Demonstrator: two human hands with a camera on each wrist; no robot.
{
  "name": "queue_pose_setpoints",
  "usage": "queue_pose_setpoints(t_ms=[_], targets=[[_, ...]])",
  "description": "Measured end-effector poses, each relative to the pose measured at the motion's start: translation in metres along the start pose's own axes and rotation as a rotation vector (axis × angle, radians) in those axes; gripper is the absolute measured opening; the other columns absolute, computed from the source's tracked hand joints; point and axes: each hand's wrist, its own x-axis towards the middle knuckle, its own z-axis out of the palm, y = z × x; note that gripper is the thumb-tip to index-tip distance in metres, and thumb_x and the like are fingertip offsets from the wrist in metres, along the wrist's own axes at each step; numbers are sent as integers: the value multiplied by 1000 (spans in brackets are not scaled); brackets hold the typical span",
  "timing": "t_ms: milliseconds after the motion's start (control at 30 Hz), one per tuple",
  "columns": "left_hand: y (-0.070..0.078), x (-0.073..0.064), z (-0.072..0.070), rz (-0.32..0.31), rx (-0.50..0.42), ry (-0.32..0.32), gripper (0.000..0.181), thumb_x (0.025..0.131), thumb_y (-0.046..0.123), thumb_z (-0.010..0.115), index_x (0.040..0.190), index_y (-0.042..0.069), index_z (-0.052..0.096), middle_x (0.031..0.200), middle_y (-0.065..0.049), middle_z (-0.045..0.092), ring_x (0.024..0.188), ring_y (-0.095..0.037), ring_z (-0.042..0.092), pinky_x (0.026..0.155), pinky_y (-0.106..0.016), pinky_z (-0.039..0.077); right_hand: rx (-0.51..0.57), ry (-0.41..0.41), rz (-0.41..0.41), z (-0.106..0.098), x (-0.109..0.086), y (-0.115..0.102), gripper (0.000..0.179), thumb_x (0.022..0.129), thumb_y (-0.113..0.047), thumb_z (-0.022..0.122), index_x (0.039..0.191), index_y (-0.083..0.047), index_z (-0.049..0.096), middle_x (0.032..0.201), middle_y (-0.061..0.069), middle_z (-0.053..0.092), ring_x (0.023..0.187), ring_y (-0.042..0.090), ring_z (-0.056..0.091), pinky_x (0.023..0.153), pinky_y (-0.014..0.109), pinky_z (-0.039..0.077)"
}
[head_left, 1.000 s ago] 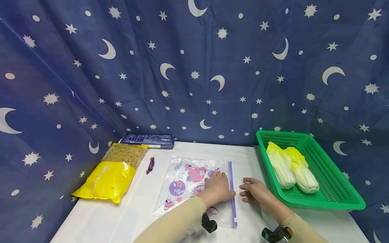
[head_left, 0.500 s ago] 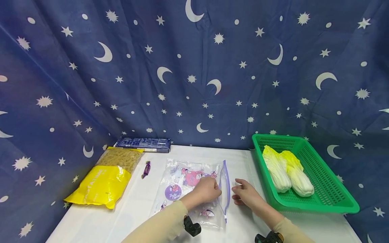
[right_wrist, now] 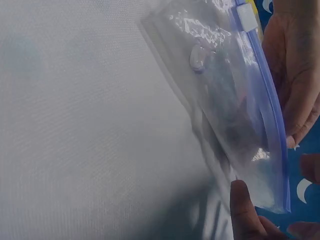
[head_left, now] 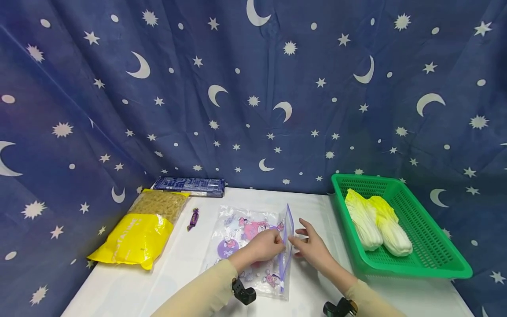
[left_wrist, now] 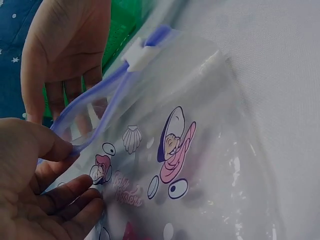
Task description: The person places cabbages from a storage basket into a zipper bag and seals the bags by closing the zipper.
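A clear slider bag (head_left: 257, 229) with pink and purple cartoon prints lies on the white table, its purple zip edge raised and parted. My left hand (head_left: 263, 246) pinches one side of that edge between thumb and index finger (left_wrist: 55, 150), the other fingers loosely bent below. Facing it across the mouth is my right hand (head_left: 310, 248), fingers spread at the opposite rim. In the right wrist view one right fingertip (right_wrist: 240, 192) lies beside the bag's wall, apart from the other fingers. A white slider (left_wrist: 140, 54) sits near one end of the purple zip.
Left on the table lies a yellow pasta bag (head_left: 138, 240), with a dark blue packet (head_left: 190, 186) behind it. Between pasta and slider bag is a purple-wrapped candy (head_left: 192, 219). At right, a green basket (head_left: 439, 237) holds two napa cabbages (head_left: 392, 235). A starry blue curtain (head_left: 237, 110) stands behind.
My left hand has gone from lying over the flat bag to pinching its zip edge, which has lifted and parted. My right hand has moved left, up to the opposite rim.
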Motion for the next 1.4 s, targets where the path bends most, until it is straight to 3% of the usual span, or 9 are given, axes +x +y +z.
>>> queue_pose_setpoints(t_ms=[200, 533, 667, 800, 933, 1000, 1100, 1333, 1400], targets=[[-4, -1, 0, -5, -54, 38, 14, 86, 17, 67, 76, 15, 58, 70, 6, 55, 57, -8, 48, 48, -23, 38, -76, 25, -28, 5, 3, 4, 76, 87, 0, 68, 156, -5, 35, 128, 26, 56, 77, 21, 64, 59, 36, 60], [-15, -8, -1, -20, -167, 119, 13, 82, 16, 66, 80, 11, 54, 74, 3, 55, 61, -9, 47, 52, -24, 40, -76, 58, -54, 6, 0, 11, 39, 84, 13, 56, 121, 1, 56, 116, 23, 61, 70, 24, 67, 54, 32, 57], [-20, -8, 0, 8, -195, 118, 16, 85, 11, 67, 95, 9, 53, 87, -1, 59, 73, -10, 52, 63, -27, 47, 2, 36, -33, 6, 1, 15, 45, 85, 14, 54, 129, 4, 56, 116, 25, 63, 72, 28, 69, 53, 36, 59], [-21, -10, 0, 43, -143, 77, 16, 93, 7, 62, 109, 9, 63, 94, -5, 63, 78, -15, 55, 69, -31, 49, 68, 18, -16, 6, 2, 18, 53, 85, 14, 54, 138, 6, 52, 119, 28, 61, 74, 31, 69, 52, 39, 59], [-20, -12, 0, 61, -88, 43, 37, 96, 14, 62, 132, 4, 66, 121, -14, 67, 104, -26, 64, 91, -41, 54, 90, -5, -1, 8, 4, 21, 61, 85, 14, 55, 145, 5, 47, 123, 28, 56, 75, 29, 68, 52, 40, 59], [-19, -14, 0, 66, -83, 34, 52, 95, 22, 65, 141, -1, 58, 141, -17, 59, 126, -31, 57, 107, -45, 47, 95, -16, 1, 9, 3, 21, 64, 84, 14, 56, 147, 4, 44, 125, 29, 54, 75, 29, 68, 52, 40, 59], [-20, -17, 1, 75, -88, 21, 71, 93, 27, 69, 149, -8, 45, 153, -23, 46, 142, -37, 43, 117, -51, 35, 91, -31, -2, 10, 3, 20, 66, 85, 13, 56, 149, 3, 42, 128, 29, 52, 75, 28, 67, 52, 40, 58], [-21, -21, -2, 79, -99, 15, 78, 88, 10, 67, 157, -4, 33, 163, -22, 30, 150, -35, 28, 122, -50, 24, 70, -68, -5, 9, 2, 16, 68, 88, 10, 56, 152, 1, 39, 127, 28, 51, 70, 26, 62, 50, 42, 57], [-20, -21, -7, 88, -116, 10, 79, 87, 4, 64, 158, -4, 30, 165, -22, 26, 150, -35, 30, 118, -49, 33, 78, -74, -10, 9, 3, 15, 69, 86, 12, 56, 152, 3, 38, 126, 28, 52, 71, 26, 62, 51, 41, 58]])
